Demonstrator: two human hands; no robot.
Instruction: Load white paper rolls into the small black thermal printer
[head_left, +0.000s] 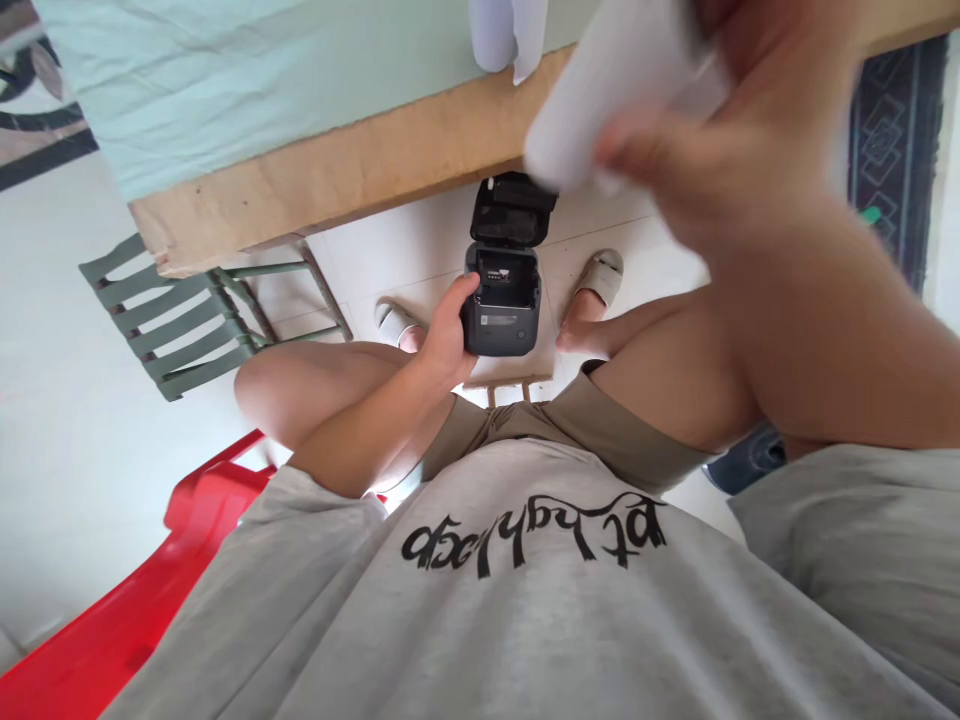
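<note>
Printer: a small dark label printer (501, 318) is sitting in the left hand, held in the air between the person's knees, below the near edge of the table; its lid (514, 208) is standing open, tilted away from the body.
Left hand: the left hand (444, 338) is gripping the printer's left side, thumb lying along the upper edge, fingers wrapping underneath.
Right hand: the right hand (679, 160) is raised close to the camera and blurring, fingers closing around a white paper roll (611, 85).
Paper roll: it is being held well above the printer, not touching it.
Table: the table's brown wooden edge (360, 170) is running across the top, a pale green cloth (225, 80) covering the surface behind it.
On the table: something white (506, 35) is hanging over the near edge, above the printer.
Floor: feet in pale slippers (604, 275) are resting on white tiles.
Chairs: a green slatted chair (172, 320) is standing under the table's left corner; a red chair (112, 620) is showing at lower left.
</note>
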